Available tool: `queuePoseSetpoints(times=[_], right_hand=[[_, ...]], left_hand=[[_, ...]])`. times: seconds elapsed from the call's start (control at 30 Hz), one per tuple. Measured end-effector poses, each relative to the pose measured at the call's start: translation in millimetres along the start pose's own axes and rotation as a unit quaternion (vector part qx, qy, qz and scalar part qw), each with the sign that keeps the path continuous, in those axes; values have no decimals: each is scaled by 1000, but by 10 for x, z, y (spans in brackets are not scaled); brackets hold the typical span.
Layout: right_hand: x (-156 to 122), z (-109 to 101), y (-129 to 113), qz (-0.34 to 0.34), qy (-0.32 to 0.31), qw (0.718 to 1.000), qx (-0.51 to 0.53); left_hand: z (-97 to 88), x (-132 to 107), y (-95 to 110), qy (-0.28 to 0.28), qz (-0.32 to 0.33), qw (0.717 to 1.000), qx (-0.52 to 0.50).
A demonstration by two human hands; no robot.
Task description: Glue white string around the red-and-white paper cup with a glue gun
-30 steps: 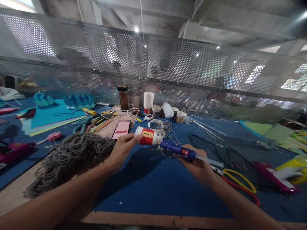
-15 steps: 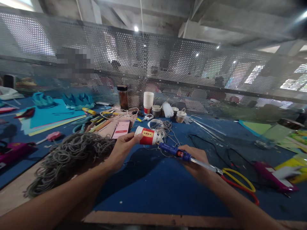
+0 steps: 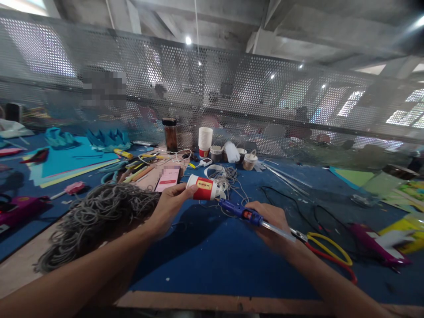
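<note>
My left hand [image 3: 172,204] grips a red and white paper cup [image 3: 202,187], tipped on its side with one end toward the right. In my right hand [image 3: 270,221] is a blue glue gun [image 3: 241,211] with a clear glue stick [image 3: 276,230] coming out of its back. The gun's nozzle points left and sits close by the cup's right end; whether it touches is too small to tell. Pale strands and bits show at that end of the cup. Behind it, loose grey cord [image 3: 228,175] lies on the blue table.
A heap of grey cord [image 3: 99,216] lies left of my arm, beside a lit phone [image 3: 168,178]. At the back stand a jar [image 3: 170,134], stacked paper cups [image 3: 205,138] and small tubs [image 3: 249,161]. Red-yellow scissors [image 3: 331,251] and a purple glue gun [image 3: 377,247] lie right.
The glue gun's tail and the clear stick have tilted slightly downward. The cup and my left hand have hardly moved.
</note>
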State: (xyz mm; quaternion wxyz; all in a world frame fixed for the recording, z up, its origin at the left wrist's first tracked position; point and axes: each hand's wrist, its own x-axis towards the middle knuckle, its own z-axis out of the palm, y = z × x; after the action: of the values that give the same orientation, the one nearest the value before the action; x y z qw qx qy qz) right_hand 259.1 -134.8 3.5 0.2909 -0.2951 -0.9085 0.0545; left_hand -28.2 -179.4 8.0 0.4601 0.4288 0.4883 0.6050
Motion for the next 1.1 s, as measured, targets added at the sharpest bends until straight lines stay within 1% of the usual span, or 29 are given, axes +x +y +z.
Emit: queuePoseSetpoints(times=[0.13,0.3,0.53,0.77,0.97,1.1], right_hand=[[5,9,5,-1,4,1000,-11],[5,15,11,-3,2,1000,-12],[1,15,10,-2,6,1000,-13],[9,-11,-28,9,1,1000,0],[20,-29,-51,10,9,1000,-5],[18,-22,-44,16,9,1000,-8]], left_hand=[[3,-5,15,3,8,1000,13],[3,-10,7,-5,-10,1000,-16],[5,3,11,0,14,1000,13],[8,-24,34,-9,-7,1000,3],[9,-13,38,-5,20,1000,22],[2,-7,29,-8,19,999,26]])
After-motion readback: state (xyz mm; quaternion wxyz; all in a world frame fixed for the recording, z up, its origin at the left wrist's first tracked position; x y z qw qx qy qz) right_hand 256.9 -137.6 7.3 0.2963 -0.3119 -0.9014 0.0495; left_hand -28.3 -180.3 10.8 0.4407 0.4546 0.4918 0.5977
